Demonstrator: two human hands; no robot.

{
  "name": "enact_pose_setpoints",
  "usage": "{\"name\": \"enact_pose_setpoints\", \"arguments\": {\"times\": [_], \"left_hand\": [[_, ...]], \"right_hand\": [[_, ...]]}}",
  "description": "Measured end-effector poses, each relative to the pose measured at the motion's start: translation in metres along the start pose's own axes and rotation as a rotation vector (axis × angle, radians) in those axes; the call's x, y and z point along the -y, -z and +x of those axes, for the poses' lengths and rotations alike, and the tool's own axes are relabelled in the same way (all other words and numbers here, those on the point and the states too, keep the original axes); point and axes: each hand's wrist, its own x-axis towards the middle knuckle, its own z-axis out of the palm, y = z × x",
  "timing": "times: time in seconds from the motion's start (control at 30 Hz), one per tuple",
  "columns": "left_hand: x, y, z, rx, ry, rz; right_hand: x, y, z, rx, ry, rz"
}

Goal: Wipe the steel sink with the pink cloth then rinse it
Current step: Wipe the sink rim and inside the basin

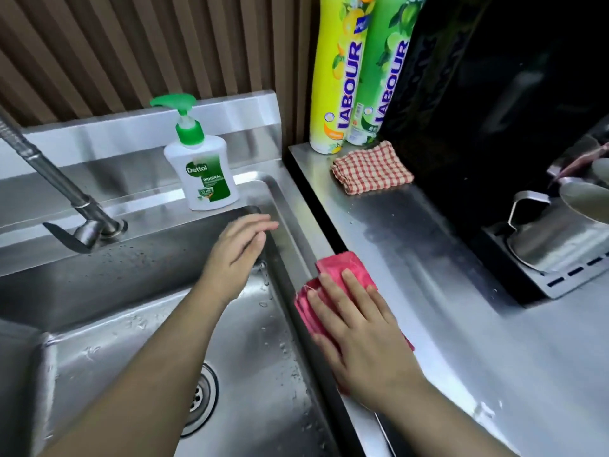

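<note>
Our right hand (359, 328) presses flat on the pink cloth (346, 263) at the table (461, 324)'s left edge; our left hand (237, 249) hovers straight-fingered over the steel sink (131, 278). Basin wiping and rinsing seemingly remain.

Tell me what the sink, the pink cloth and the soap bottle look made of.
Sink: brushed stainless steel, judging by its grey sheen and streaky reflections.
Pink cloth: soft fabric, perhaps microfibre; it folds and wrinkles.
Soap bottle: glossy white plastic, with a green plastic pump.
</note>
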Motion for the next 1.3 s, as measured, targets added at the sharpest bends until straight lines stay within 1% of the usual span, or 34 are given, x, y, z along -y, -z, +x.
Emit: {"name": "enact_pose_setpoints", "arguments": {"times": [0.1, 0.17, 0.23, 0.3, 0.4, 0.5, 0.57, 0.7, 0.77, 0.83, 0.97, 1.07, 1.17, 1.27, 1.3], "left_hand": [[0.002, -0.008, 0.006, 0.197, -0.069, 0.016], [0.004, -0.012, 0.01, 0.245, -0.084, 0.038], [0.004, -0.015, 0.012, 0.262, -0.063, 0.057], [0.002, -0.019, 0.013, 0.283, -0.069, 0.107], [-0.006, -0.027, 0.008, 0.273, -0.137, 0.279], [-0.023, -0.036, -0.005, 0.329, -0.201, 0.319], [-0.031, -0.041, -0.019, 0.361, -0.262, 0.33], [-0.041, -0.049, -0.044, 0.431, -0.326, 0.373], [-0.048, -0.052, -0.049, 0.471, -0.319, 0.378], [-0.054, -0.055, -0.051, 0.5, -0.283, 0.375], [-0.056, -0.058, -0.054, 0.519, -0.265, 0.412], [-0.054, -0.058, -0.052, 0.538, -0.258, 0.431], [-0.056, -0.055, -0.05, 0.568, -0.238, 0.445], [-0.058, -0.052, -0.05, 0.612, -0.21, 0.436], [-0.059, -0.051, -0.05, 0.614, -0.202, 0.426]], "right_hand": [[-0.003, 0.007, 0.01, 0.063, -0.028, 0.017], [-0.001, 0.012, 0.036, 0.124, -0.068, 0.062], [0.0, 0.009, 0.051, 0.196, -0.118, 0.056], [0.0, 0.007, 0.032, 0.166, -0.097, 0.017], [0.007, 0.008, -0.038, 0.068, -0.108, 0.013], [0.007, 0.012, -0.108, 0.061, -0.119, -0.014], [0.004, 0.013, -0.117, 0.059, -0.115, 0.0], [0.002, 0.004, -0.087, 0.043, -0.144, 0.006], [0.003, 0.003, -0.077, 0.032, -0.168, -0.014], [0.005, 0.004, -0.085, 0.01, -0.172, -0.045], [0.008, 0.009, -0.157, 0.036, -0.14, -0.028], [0.014, 0.014, -0.187, 0.041, -0.2, -0.021], [0.018, 0.01, -0.155, 0.03, -0.259, -0.003], [0.016, 0.008, -0.115, 0.018, -0.251, 0.016], [0.014, 0.008, -0.107, 0.047, -0.247, 0.036]]}}
